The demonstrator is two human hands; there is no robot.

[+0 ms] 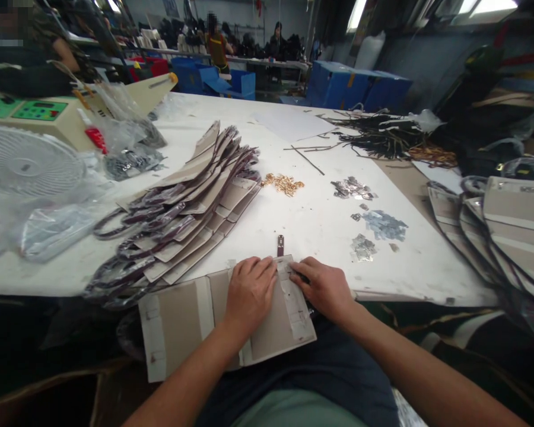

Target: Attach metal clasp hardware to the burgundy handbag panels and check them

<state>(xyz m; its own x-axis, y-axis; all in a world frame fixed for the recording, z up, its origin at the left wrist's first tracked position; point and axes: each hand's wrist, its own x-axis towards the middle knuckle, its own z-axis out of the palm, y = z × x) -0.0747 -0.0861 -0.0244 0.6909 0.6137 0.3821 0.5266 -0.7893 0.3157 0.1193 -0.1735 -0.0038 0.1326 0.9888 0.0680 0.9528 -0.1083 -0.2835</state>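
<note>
A beige bag panel (182, 323) with white strips lies across my lap and the table's front edge. My left hand (248, 290) rests flat on it, fingers stretched toward a white strip (293, 302). My right hand (324, 286) presses on the same strip from the right, fingers curled and pinched at its upper end. A small metal clasp (280, 244) sits on the table just beyond the panel. Whether the right fingers hold anything small is hidden.
A fanned stack of similar panels with dark handles (191, 213) lies at left. Gold fittings (285, 184) and silver metal pieces (374, 225) are scattered on the white table (311, 213). More panels (493, 225) are piled at right. Plastic bags (48, 225), a fan guard and a machine stand far left. People work behind.
</note>
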